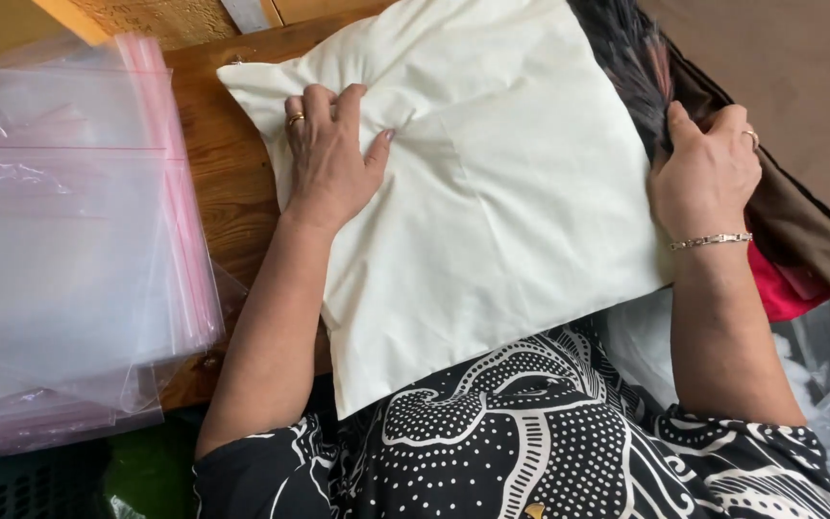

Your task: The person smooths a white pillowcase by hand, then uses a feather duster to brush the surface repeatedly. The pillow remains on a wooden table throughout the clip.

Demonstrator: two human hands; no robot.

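Left hand (327, 159) pressed flat, fingers spread, on cream pillow (473, 202); fabric bunched under fingertips. Right hand (708, 173) curled at pillow's right edge, apparently gripping dark patterned cloth (631, 62). Pillow laid on wooden table (228, 183), overhanging near edge. Clear zip bags (69, 231) stacked at left. Brown fabric (780, 86) seen beyond.

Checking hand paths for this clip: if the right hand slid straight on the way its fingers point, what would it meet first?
The right hand points up and away; its fingertips already grip the dark patterned fabric, with the brown cloth probably next behind, though layering is unclear.
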